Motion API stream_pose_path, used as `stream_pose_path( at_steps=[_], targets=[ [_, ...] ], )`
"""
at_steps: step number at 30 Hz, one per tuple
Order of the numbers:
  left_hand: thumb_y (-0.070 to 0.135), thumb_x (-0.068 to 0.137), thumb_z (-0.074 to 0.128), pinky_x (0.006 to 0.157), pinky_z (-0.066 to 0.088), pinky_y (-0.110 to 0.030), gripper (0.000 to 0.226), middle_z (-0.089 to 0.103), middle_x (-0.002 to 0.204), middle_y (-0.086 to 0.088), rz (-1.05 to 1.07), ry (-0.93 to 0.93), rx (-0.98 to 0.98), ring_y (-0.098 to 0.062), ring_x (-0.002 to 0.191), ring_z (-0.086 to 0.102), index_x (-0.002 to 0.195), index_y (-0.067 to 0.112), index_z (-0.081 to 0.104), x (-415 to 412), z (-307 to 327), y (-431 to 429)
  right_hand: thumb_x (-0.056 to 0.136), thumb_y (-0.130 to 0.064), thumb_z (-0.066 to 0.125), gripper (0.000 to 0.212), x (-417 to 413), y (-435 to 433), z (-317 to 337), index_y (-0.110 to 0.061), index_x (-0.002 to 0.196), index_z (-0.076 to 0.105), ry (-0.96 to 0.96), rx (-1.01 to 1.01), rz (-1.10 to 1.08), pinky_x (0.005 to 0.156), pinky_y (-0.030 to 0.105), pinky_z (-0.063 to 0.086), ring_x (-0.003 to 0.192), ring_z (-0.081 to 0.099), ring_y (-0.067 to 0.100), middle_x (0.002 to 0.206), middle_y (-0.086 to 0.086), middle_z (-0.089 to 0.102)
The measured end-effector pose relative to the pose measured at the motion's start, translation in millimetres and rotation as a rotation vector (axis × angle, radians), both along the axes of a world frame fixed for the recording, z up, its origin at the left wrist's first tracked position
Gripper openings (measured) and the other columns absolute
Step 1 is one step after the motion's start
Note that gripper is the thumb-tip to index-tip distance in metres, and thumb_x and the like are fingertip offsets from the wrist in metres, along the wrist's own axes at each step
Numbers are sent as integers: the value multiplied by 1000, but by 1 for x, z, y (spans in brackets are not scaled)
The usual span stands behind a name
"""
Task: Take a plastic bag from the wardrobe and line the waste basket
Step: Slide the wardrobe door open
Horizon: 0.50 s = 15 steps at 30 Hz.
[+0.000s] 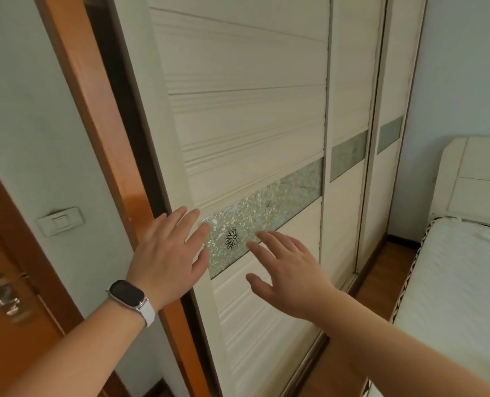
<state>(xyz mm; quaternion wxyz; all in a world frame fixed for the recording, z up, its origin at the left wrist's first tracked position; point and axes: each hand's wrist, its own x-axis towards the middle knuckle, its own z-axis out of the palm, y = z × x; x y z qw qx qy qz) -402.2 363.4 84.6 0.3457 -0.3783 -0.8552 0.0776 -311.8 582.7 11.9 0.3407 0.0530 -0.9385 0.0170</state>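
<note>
I have my left hand (168, 253) and right hand (288, 272) spread flat, grasping nothing, at the cream ribbed sliding wardrobe door's (252, 124) left edge; next it needs sliding open; bag unseen

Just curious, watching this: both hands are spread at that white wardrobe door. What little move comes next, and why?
Probably press both palms on the wardrobe door and slide it right. The left hand and right hand are open and empty at its glittery band, and no handle shows.
</note>
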Motion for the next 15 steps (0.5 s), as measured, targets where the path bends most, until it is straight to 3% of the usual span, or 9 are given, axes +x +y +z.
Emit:
stream_pose_path(
  at_steps=[15],
  targets=[
    [43,91,43,106,36,-53,47,46,144,-15,5,46,133,-35,137,36,129,18,55,-85,3,29,93,-52,48,60,-156,6,26,-21,144,41,155,-97,28,110,47,38,139,39,29,152,8,42]
  ],
)
